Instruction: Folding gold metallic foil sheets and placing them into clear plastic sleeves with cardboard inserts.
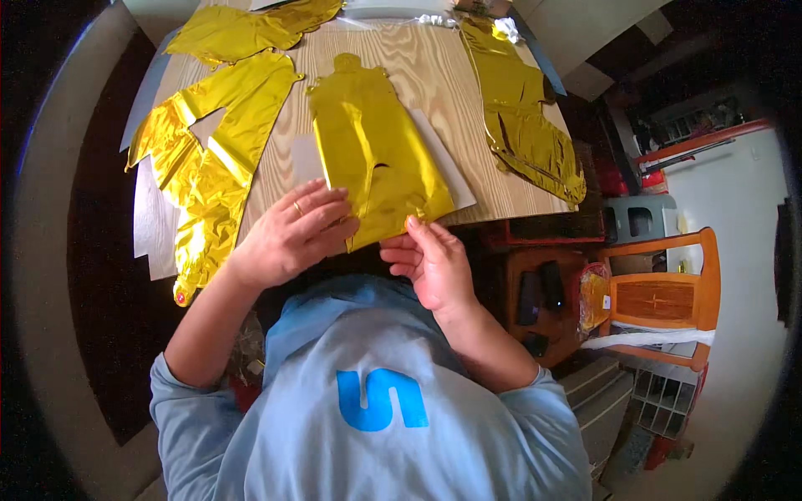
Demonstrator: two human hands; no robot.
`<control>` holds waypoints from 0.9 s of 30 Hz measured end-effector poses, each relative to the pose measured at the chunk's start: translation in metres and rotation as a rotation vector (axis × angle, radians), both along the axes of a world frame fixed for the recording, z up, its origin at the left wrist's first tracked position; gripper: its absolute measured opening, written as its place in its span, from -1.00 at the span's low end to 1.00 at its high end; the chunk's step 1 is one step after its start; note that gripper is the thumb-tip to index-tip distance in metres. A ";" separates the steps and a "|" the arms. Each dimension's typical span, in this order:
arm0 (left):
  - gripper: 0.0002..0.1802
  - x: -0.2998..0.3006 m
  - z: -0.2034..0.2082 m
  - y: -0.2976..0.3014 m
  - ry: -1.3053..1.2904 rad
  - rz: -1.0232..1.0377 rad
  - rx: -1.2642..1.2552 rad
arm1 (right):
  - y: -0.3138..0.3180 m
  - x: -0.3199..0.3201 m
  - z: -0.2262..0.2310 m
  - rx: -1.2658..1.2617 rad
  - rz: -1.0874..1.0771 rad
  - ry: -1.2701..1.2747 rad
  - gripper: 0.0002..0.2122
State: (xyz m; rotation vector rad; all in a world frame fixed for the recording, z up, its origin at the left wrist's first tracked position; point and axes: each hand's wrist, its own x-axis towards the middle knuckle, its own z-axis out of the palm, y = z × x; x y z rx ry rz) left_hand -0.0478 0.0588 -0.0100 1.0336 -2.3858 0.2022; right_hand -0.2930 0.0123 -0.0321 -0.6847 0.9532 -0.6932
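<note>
A flat, folded gold foil balloon (376,159) lies in front of me over a pale sheet (440,154), its near end reaching past the table edge. My left hand (298,225) is at the balloon's near left side, fingers loosely bent and lying along the foil, with a ring on one finger. At the near right edge my right hand (428,259) pinches the foil, thumb on top and fingers beneath. A small rounded tab sticks up at the far end of the balloon.
More flat gold foil balloons lie at the left (242,125), far left (242,33) and right (522,108) of the wood-grain table (426,63). Crumpled white bits (505,31) sit at the back right. A wooden chair (660,292) with things on its seat stands at my right.
</note>
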 end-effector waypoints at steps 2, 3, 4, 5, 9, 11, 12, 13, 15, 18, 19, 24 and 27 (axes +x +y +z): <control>-0.61 0.005 0.005 -0.010 -0.003 0.008 -0.018 | -0.006 0.007 0.009 -0.056 -0.034 -0.017 -0.69; -0.62 0.007 0.005 -0.013 -0.006 0.012 0.013 | -0.009 0.007 0.009 -0.017 0.006 -0.013 -0.70; -0.62 0.009 0.003 -0.014 -0.010 0.017 0.043 | -0.013 0.004 0.008 0.022 0.047 -0.009 -0.71; -0.63 0.012 0.000 -0.016 -0.012 0.024 0.074 | -0.016 0.000 0.007 0.061 0.089 -0.003 -0.71; -0.56 0.013 -0.005 -0.009 0.030 0.019 0.176 | -0.012 -0.026 0.009 -0.507 0.294 0.424 -0.69; -0.56 0.013 -0.007 -0.008 0.059 0.021 0.186 | -0.007 -0.023 0.007 -1.028 0.186 0.544 -0.80; -0.56 0.014 -0.008 -0.006 0.071 0.025 0.191 | -0.007 -0.018 0.010 -1.306 0.146 0.597 -0.82; -0.56 0.014 -0.008 -0.006 0.076 0.038 0.207 | -0.006 -0.013 0.011 -1.585 0.100 0.643 -0.83; -0.56 0.014 -0.007 -0.005 0.083 0.057 0.239 | -0.003 0.001 0.007 -1.637 0.222 0.673 -0.63; -0.49 0.013 -0.001 0.004 0.070 0.126 0.290 | 0.001 0.013 -0.012 -1.692 0.414 0.878 -0.50; -0.48 0.013 0.002 0.007 0.068 0.138 0.310 | 0.002 0.013 -0.017 -1.712 0.437 0.882 -0.48; -0.27 0.017 0.000 0.016 0.245 0.261 0.433 | 0.001 0.015 -0.020 -1.753 0.544 0.873 -0.41; -0.12 0.016 0.006 0.011 0.221 0.468 0.432 | -0.002 0.015 -0.019 -1.753 0.548 0.852 -0.42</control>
